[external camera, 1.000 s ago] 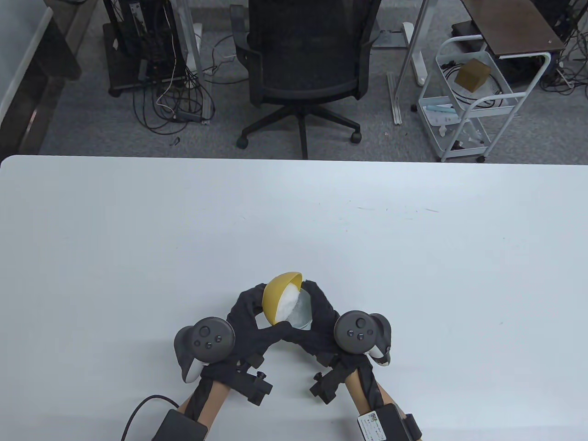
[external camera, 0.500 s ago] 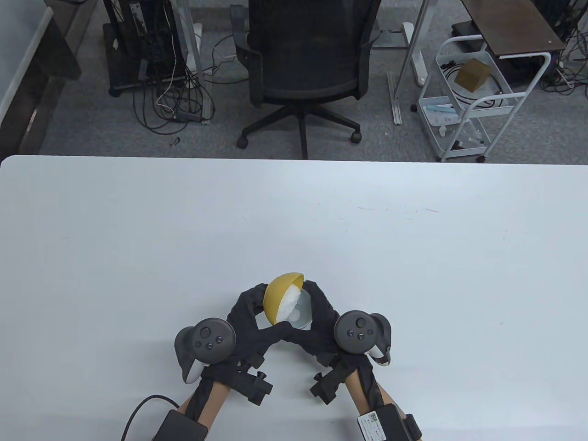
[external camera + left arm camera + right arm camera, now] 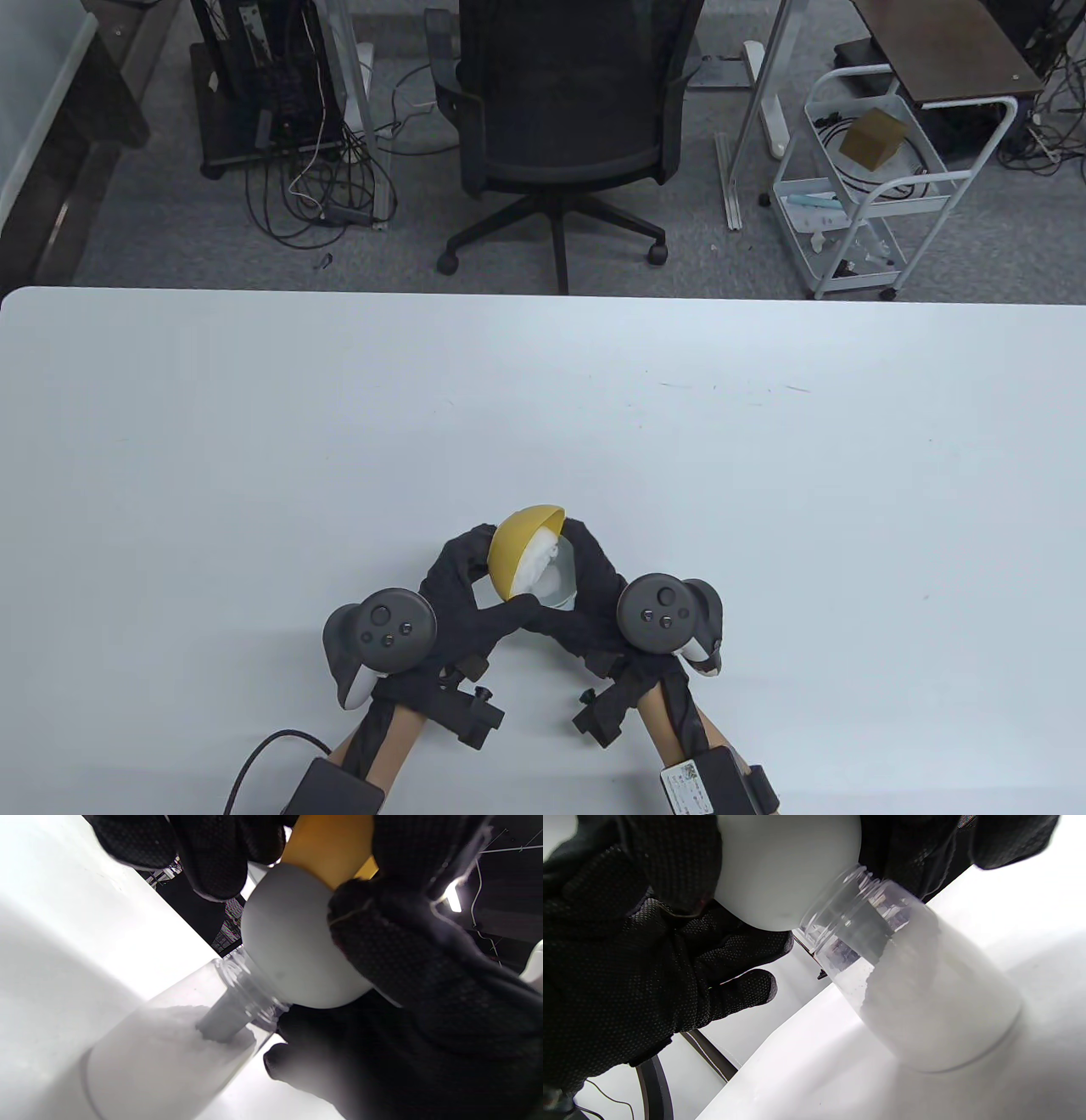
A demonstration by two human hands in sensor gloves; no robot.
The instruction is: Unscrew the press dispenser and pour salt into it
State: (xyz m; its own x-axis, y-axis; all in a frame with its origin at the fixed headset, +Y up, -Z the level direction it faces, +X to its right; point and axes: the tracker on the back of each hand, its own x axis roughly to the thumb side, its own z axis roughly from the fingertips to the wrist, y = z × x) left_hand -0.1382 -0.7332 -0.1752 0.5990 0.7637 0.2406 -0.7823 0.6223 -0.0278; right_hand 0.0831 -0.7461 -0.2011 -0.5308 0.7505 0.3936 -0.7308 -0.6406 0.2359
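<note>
Left hand point(image 3: 462, 586) fingers wrapped round tipped yellow bowl point(image 3: 516, 548); right hand point(image 3: 585, 594) grips white funnel point(image 3: 292, 946) on clear salt-filled plastic bottle point(image 3: 925, 993), between my fingers. Risk: funnel clogs, overflows onto tabletop point(image 3: 764, 475).

Yellow bowl point(image 3: 514, 548), white salt point(image 3: 536, 567)
</note>
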